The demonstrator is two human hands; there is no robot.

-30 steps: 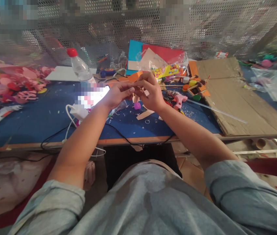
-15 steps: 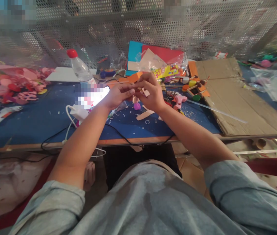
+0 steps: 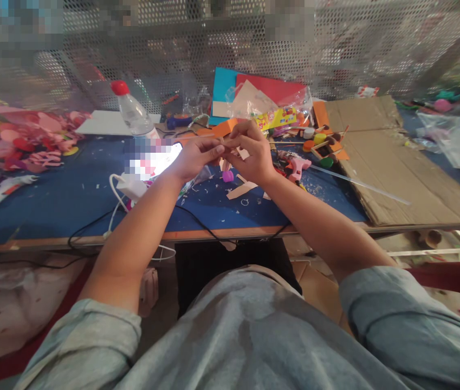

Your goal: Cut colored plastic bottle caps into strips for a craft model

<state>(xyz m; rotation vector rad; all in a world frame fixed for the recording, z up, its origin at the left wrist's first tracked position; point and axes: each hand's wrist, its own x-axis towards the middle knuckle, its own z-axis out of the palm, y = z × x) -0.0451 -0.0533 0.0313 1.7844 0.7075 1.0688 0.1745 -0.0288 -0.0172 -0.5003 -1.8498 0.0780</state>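
My left hand point(image 3: 197, 158) and my right hand point(image 3: 253, 154) meet at their fingertips above the blue tabletop point(image 3: 197, 208). Both are closed in a pinch, and whatever is between the fingers is too small or too hidden to name. Just below them on the table lie a small purple piece point(image 3: 227, 176) and tan cut strips point(image 3: 241, 189), among white scraps. A lit phone point(image 3: 164, 161) rests left of my left hand, partly behind the wrist. Right of my right hand lies a pink glue gun point(image 3: 297, 167), with a clear glue stick point(image 3: 360, 183) beyond it.
A red-capped bottle point(image 3: 135, 114) stands at the back left, near a heap of pink pieces point(image 3: 43, 138). Blue and red sheets point(image 3: 272, 86) lie at the back. Flat cardboard point(image 3: 408, 168) covers the right side. A white charger point(image 3: 132, 187) and cables sit by my left forearm.
Almost nothing differs. Both hands stay together at the same spot, with only a very slight shift of the fingers.
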